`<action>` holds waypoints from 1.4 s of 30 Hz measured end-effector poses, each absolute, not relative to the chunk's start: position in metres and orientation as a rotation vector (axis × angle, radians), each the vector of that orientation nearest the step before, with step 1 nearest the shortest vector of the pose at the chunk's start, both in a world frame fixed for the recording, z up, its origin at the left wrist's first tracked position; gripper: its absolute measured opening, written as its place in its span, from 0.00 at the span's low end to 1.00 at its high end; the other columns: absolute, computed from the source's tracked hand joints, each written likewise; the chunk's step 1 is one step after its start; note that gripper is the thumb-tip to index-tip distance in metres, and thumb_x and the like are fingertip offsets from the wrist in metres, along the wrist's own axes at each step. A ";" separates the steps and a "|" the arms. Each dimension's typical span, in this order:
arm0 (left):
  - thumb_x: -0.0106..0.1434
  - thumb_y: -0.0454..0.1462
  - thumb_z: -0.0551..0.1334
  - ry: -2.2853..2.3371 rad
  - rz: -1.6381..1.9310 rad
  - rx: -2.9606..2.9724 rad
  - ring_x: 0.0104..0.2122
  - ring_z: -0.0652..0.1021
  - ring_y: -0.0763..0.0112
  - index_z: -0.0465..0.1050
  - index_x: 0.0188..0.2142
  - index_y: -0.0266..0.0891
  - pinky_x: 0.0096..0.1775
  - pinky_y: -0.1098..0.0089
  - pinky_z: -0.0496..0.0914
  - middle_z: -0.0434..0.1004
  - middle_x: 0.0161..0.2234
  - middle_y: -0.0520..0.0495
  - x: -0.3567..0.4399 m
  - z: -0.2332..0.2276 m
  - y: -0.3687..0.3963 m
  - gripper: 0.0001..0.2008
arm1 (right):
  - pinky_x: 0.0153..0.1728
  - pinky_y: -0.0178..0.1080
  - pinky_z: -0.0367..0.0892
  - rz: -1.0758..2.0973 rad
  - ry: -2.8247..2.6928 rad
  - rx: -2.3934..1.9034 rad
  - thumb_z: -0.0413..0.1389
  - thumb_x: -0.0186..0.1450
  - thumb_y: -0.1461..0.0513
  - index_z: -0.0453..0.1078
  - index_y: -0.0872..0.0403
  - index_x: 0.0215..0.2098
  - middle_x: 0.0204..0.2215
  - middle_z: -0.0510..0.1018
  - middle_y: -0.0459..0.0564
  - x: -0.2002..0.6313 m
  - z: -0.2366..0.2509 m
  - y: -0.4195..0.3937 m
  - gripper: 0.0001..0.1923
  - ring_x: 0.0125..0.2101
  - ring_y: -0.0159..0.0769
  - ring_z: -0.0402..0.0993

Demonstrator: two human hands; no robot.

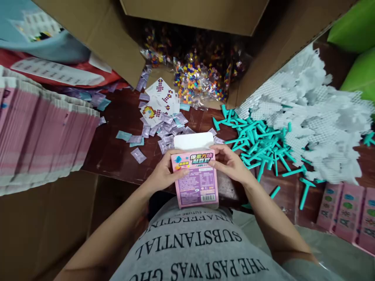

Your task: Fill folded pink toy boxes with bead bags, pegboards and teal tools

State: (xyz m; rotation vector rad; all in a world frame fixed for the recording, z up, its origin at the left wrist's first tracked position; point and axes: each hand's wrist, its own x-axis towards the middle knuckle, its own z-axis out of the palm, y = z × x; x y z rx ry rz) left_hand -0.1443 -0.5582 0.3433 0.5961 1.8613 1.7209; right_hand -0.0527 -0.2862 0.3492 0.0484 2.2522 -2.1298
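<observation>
A pink and purple printed cardboard box (195,187) is held upright against the table's front edge, close to my shirt. Its white top flap (193,141) stands up, folded back away from me. My left hand (165,171) grips the box's left side, thumb across the printed face. On the right side, my right hand (230,162) holds the upper corner between thumb and fingers, near the flap's base. What is inside the box cannot be seen from here. Just beyond it lie small purple sachets (168,132) and white pattern cards (159,101).
Teal plastic hammers (260,140) lie heaped at right, beside white mesh pieces (316,117). Bags of colourful beads (199,78) fill an open carton (193,15) at the back. Flattened pink boxes (43,132) are stacked left; more pink boxes (345,212) stand lower right.
</observation>
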 end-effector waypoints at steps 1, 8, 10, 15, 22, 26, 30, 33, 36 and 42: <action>0.68 0.51 0.70 1.916 1.684 0.612 0.43 0.84 0.61 0.76 0.54 0.45 0.44 0.62 0.81 0.82 0.45 0.45 -0.147 0.345 -0.558 0.20 | 0.50 0.45 0.80 -2.091 2.329 0.037 0.66 0.71 0.51 0.74 0.46 0.55 0.45 0.81 0.48 -0.052 0.351 -0.283 0.17 0.45 0.38 0.81; 0.72 0.48 0.67 2.056 1.864 0.519 0.47 0.84 0.63 0.73 0.54 0.46 0.49 0.63 0.79 0.84 0.46 0.46 -0.153 0.365 -0.543 0.16 | 0.62 0.52 0.74 -2.023 2.700 -0.174 0.61 0.75 0.60 0.71 0.37 0.65 0.56 0.82 0.47 -0.052 0.364 -0.276 0.21 0.58 0.39 0.79; 0.71 0.47 0.68 1.995 1.839 0.578 0.48 0.85 0.63 0.75 0.53 0.45 0.50 0.62 0.79 0.85 0.46 0.45 -0.153 0.372 -0.540 0.15 | 0.59 0.50 0.76 -2.005 2.670 -0.200 0.61 0.75 0.59 0.72 0.37 0.66 0.52 0.85 0.46 -0.052 0.369 -0.276 0.22 0.54 0.39 0.82; 0.68 0.44 0.71 2.014 1.698 0.612 0.46 0.84 0.63 0.80 0.39 0.42 0.49 0.61 0.79 0.86 0.44 0.45 -0.153 0.390 -0.529 0.09 | 0.49 0.45 0.79 -2.025 2.534 0.000 0.65 0.72 0.54 0.82 0.47 0.41 0.44 0.87 0.47 -0.056 0.389 -0.281 0.06 0.45 0.38 0.83; 0.65 0.42 0.73 1.985 1.743 0.529 0.41 0.85 0.65 0.78 0.36 0.42 0.44 0.64 0.80 0.87 0.40 0.47 -0.155 0.395 -0.524 0.08 | 0.39 0.39 0.78 -2.126 2.369 0.245 0.69 0.68 0.52 0.82 0.50 0.40 0.37 0.87 0.48 -0.061 0.397 -0.282 0.11 0.36 0.35 0.82; 0.64 0.41 0.75 1.934 1.718 0.632 0.49 0.85 0.61 0.80 0.50 0.45 0.51 0.59 0.80 0.86 0.50 0.44 -0.151 0.385 -0.532 0.16 | 0.46 0.41 0.81 -2.064 2.388 0.164 0.68 0.69 0.54 0.85 0.47 0.42 0.42 0.89 0.48 -0.058 0.398 -0.268 0.07 0.42 0.36 0.86; 0.68 0.39 0.71 2.017 1.697 0.805 0.52 0.83 0.60 0.82 0.47 0.45 0.58 0.55 0.77 0.86 0.49 0.43 -0.150 0.374 -0.535 0.08 | 0.51 0.42 0.82 -1.952 2.400 -0.082 0.67 0.71 0.55 0.85 0.43 0.47 0.47 0.88 0.47 -0.058 0.399 -0.260 0.08 0.48 0.37 0.86; 0.70 0.38 0.70 1.999 1.723 0.829 0.50 0.84 0.62 0.83 0.42 0.44 0.55 0.57 0.78 0.86 0.47 0.44 -0.153 0.369 -0.538 0.03 | 0.53 0.43 0.82 -1.759 2.418 -0.284 0.64 0.74 0.54 0.85 0.43 0.49 0.51 0.87 0.48 -0.062 0.402 -0.253 0.09 0.51 0.38 0.85; 0.70 0.38 0.70 2.052 1.716 0.824 0.50 0.84 0.62 0.82 0.43 0.44 0.54 0.59 0.78 0.85 0.47 0.44 -0.160 0.364 -0.546 0.04 | 0.63 0.51 0.76 -1.557 2.561 -0.454 0.61 0.75 0.53 0.84 0.45 0.52 0.61 0.82 0.51 -0.087 0.405 -0.245 0.12 0.63 0.44 0.77; 0.75 0.37 0.59 2.138 1.231 1.125 0.62 0.78 0.59 0.70 0.70 0.51 0.63 0.57 0.72 0.77 0.62 0.45 -0.195 0.379 -0.563 0.25 | 0.78 0.56 0.50 -0.841 3.053 0.212 0.53 0.74 0.70 0.55 0.64 0.77 0.77 0.54 0.68 -0.231 0.413 -0.243 0.35 0.78 0.53 0.49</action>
